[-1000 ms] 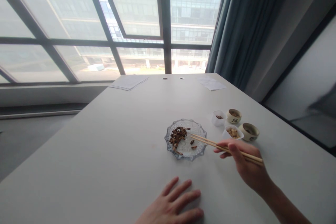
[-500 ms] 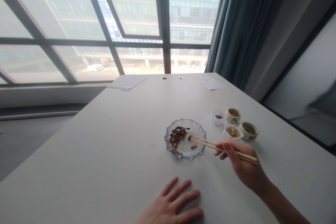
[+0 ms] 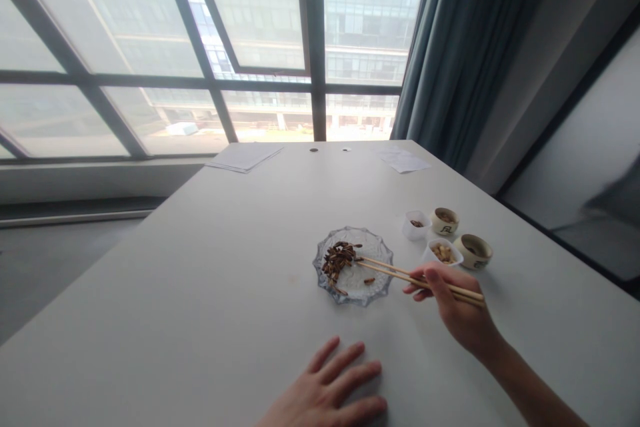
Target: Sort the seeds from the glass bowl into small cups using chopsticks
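Observation:
My right hand (image 3: 450, 300) is closed around a pair of wooden chopsticks (image 3: 395, 271). Their tips reach over the scalloped glass plate (image 3: 383, 288), at the right side of a heap of dark brown striped seeds (image 3: 338, 263). Whether a seed is pinched between the tips is too small to tell. One loose seed (image 3: 369, 281) lies apart on the plate, below the chopsticks. My left hand (image 3: 333, 387) rests on the white table (image 3: 200, 293) in front of the plate, fingers spread and holding nothing.
Right of the plate stand a clear cup with dark bits (image 3: 416, 225), a clear cup with pale pieces (image 3: 443, 253) and two cream round cups (image 3: 445, 221) with dark markings. Paper sheets (image 3: 245, 157) lie at the far left, another sheet (image 3: 405, 159) at the far right.
My right hand has shifted slightly left with the chopsticks. Their tips moved from the plate's middle to the heap's edge; the dark seed at the tips is now against the heap. My left hand stayed still.

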Tool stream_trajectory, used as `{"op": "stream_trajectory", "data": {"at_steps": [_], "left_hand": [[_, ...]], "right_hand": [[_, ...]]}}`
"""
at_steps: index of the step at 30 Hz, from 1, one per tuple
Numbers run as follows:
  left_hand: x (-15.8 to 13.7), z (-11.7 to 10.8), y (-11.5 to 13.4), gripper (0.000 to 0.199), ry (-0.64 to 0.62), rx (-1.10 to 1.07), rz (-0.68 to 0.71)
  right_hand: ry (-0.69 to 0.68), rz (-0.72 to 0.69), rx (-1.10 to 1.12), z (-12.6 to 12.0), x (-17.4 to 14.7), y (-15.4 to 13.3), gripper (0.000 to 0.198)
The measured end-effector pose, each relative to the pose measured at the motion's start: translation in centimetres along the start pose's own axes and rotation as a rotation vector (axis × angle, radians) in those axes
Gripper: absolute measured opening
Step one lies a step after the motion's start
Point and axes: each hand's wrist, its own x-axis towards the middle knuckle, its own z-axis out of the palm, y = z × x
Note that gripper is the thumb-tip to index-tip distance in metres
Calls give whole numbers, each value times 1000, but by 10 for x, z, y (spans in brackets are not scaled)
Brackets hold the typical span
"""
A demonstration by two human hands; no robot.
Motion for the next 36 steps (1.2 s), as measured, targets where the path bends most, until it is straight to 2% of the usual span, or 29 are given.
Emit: {"op": "stream_trajectory", "data": {"at_steps": [5,11,13,16,18,20,23,26,30,36], "left_hand": [[0,-2,0,48,-29,-3,-1],[1,-3,0,49,-32,-20,1],[1,-2,0,50,-36,-16,0],[0,-1,0,47,-9,2,5],[-1,0,0,45,2,21,10],[-1,0,0,45,4,34,13],[-1,1,0,46,-3,25,9],[-1,1,-1,51,-24,2,3],[0,0,-1,48,-16,-6,8],[1,-2,0,44,-11,7,3]], "right_hand": [[54,9,43,6,1,4,46],[222,17,47,7,3,-3,52],[290,-10,39,0,6,-12,51],[483,-59,20,-18,14,-21,48],[605,-80,-24,-33,19,-21,48],[656,-92,-93,-46,24,-17,49],[618,-88,-176,-57,26,-9,46],[570,-96,-216,-57,24,-9,41],[537,-137,-219,-48,18,-17,40],[352,-227,-147,-25,3,-25,53]]}}
